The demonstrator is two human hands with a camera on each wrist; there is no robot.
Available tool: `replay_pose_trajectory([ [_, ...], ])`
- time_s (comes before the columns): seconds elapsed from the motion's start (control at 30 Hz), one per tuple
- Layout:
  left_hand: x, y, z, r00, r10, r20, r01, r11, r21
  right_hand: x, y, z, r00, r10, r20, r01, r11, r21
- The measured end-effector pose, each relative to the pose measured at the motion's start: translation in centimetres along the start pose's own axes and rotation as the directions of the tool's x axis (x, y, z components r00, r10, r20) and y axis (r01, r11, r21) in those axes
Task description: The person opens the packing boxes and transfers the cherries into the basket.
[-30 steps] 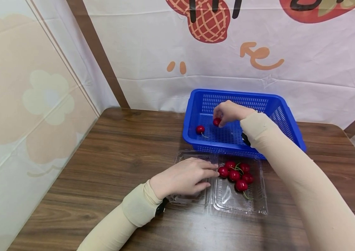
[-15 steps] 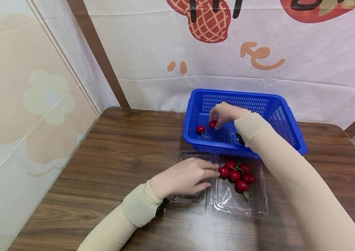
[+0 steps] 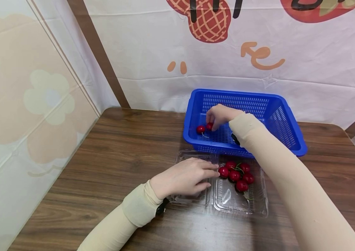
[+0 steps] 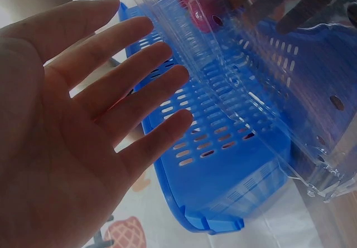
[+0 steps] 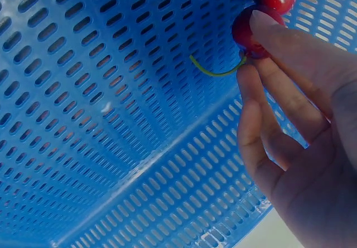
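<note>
Head view, left to right. Left hand [image 3: 185,177]: fingers straight, slightly spread, holding nothing; left wrist view agrees. It's over the left half of the clear plastic box [image 3: 202,200], fingertips right by the nearest cherry of the pile. Can't tell if they touch. Risk: a twitch could roll that cherry, or a downward lean could flex the thin plastic and shift the box.

Next, inside the blue basket [image 3: 279,125]: loose cherry [image 3: 200,129] near the left end, stem out. Just beside it, the held cherry [image 3: 209,126], pinched between thumb and fingertips of the right hand [image 3: 222,114]. Right wrist view shows the two cherries touching or nearly so. Skin is glossy and round, so a weak pinch could let it slip; a hard one could bruise it. Knuckling the loose one could send it rolling. The stem [image 5: 217,72] could snag in the slots.

Further right: cherry pile [image 3: 241,185] in the box's right half. Right sleeve [image 3: 278,160] crosses the basket's front rim; low elbow could drag the basket into the box.
</note>
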State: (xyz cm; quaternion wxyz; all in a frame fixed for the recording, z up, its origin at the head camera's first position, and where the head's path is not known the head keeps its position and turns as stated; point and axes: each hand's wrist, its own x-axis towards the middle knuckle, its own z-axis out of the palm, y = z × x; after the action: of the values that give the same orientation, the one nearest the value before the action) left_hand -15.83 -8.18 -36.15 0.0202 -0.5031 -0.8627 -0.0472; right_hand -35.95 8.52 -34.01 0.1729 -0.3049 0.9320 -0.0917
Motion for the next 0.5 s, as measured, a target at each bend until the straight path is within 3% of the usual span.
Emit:
replay_pose_trajectory([
  [0.5, -0.03, 0.06, -0.11, 1.000, -0.013, 0.012, 0.013, 1.000, -0.001, 0.39, -0.51, 0.46, 0.998, -0.055, 0.025, 0.057, 0.997, -0.057],
])
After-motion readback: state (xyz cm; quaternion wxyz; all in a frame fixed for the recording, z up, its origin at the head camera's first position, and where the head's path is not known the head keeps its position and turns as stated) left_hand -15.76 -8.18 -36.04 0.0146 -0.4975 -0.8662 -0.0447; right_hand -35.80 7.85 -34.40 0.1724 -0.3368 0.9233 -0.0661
